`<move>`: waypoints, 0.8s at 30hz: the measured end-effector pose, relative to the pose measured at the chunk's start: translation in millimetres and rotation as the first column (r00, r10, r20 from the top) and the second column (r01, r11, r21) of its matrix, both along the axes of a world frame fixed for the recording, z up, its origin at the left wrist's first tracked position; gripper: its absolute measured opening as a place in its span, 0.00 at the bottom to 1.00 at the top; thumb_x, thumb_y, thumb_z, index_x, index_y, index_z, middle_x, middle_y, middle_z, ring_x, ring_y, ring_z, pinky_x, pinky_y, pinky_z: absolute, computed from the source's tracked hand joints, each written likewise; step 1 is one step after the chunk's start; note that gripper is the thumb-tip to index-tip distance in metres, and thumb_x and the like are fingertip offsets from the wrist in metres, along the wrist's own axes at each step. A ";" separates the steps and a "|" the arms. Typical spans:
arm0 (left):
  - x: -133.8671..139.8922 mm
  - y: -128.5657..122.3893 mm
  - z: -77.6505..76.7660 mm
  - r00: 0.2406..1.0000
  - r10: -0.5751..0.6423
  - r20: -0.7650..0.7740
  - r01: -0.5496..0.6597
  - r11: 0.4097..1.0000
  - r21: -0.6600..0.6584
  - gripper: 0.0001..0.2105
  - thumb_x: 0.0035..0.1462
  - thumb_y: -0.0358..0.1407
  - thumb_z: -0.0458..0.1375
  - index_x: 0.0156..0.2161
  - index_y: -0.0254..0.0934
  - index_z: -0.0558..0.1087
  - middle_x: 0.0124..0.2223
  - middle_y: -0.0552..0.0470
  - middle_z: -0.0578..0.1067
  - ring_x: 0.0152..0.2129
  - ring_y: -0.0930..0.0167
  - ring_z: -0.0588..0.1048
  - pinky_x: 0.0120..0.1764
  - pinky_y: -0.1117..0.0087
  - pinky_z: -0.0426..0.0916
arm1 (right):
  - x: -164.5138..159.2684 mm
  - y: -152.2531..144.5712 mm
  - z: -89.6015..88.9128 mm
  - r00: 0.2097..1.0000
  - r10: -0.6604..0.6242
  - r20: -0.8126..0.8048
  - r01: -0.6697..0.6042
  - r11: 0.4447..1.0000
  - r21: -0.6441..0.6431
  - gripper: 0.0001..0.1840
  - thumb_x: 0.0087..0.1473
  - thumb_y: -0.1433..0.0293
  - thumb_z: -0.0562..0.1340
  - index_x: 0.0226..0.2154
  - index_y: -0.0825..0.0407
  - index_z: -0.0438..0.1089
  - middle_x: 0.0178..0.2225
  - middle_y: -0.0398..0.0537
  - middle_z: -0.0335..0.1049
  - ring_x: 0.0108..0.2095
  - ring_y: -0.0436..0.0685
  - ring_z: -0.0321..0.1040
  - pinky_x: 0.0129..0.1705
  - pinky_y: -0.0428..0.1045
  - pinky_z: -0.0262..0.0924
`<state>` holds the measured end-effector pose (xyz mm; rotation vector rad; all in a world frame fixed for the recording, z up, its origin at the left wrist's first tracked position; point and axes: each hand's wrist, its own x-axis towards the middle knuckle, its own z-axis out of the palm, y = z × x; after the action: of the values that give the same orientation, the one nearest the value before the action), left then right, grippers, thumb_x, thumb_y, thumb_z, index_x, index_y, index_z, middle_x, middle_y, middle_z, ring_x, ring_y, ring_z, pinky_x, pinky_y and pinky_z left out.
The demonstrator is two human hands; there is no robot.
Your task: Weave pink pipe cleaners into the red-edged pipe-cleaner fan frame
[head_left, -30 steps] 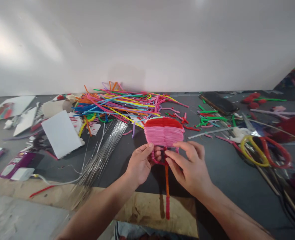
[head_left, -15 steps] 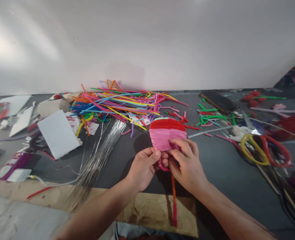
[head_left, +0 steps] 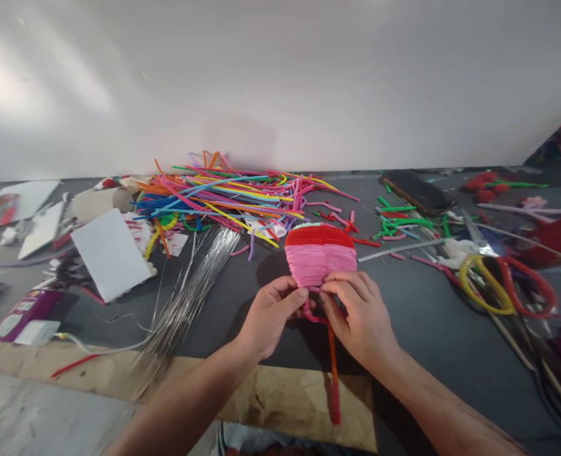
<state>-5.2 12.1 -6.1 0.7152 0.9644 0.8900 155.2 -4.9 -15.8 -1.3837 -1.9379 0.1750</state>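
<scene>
Between my hands is a fan-shaped pipe cleaner piece (head_left: 316, 258), pink below with a red band above and a pale green edge at the top. My left hand (head_left: 275, 315) pinches its lower left corner, thumb on top. My right hand (head_left: 360, 315) grips the lower right edge, its fingertips bent over the pink rows. A pink twisted loop (head_left: 311, 315) hangs under the piece between the hands. Below the right fingers an orange and red stem (head_left: 334, 380) points down toward me. Part of the lower edge is hidden behind my fingers.
A heap of coloured pipe cleaners (head_left: 223, 196) lies at the back, with a bundle of metal wires (head_left: 190, 297) before it. Scissors (head_left: 487, 285) with yellow and red handles lie at right, near a black phone (head_left: 418, 192). White card (head_left: 111, 255) is at left.
My right fingers have slid down from the pink rows to the lower edge, closer to the left thumb. The left hand keeps its pinch.
</scene>
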 end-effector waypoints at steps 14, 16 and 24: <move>3.7 3.7 5.5 0.997 0.074 -0.021 -0.074 0.997 -0.009 0.09 0.48 0.37 0.63 0.32 0.32 0.73 0.30 0.48 0.77 0.24 0.74 0.73 0.33 0.69 0.69 | 12.7 0.7 2.2 1.000 0.017 -0.003 -0.017 0.999 -0.037 0.07 0.52 0.69 0.60 0.36 0.49 0.71 0.33 0.49 0.69 0.36 0.58 0.63 0.38 0.54 0.58; 4.0 2.2 4.3 0.998 0.057 -0.017 -0.057 0.998 0.012 0.09 0.48 0.37 0.62 0.32 0.33 0.73 0.30 0.49 0.77 0.24 0.74 0.73 0.35 0.69 0.69 | 8.8 0.3 0.6 0.999 0.032 0.007 -0.032 0.998 -0.046 0.07 0.51 0.69 0.61 0.35 0.50 0.72 0.33 0.49 0.69 0.36 0.57 0.63 0.37 0.53 0.58; 2.2 2.0 -1.0 0.993 0.053 -0.101 -0.042 0.992 0.117 0.07 0.49 0.36 0.61 0.31 0.33 0.74 0.27 0.54 0.73 0.22 0.79 0.66 0.29 0.78 0.62 | 4.3 1.0 -3.3 0.997 0.063 -0.043 -0.064 0.997 -0.044 0.05 0.53 0.72 0.58 0.33 0.50 0.70 0.33 0.48 0.69 0.35 0.56 0.64 0.36 0.52 0.56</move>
<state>-3.0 14.1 -7.1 0.8462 1.0320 0.9636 159.4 -3.9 -19.1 -1.3381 -1.9557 0.2774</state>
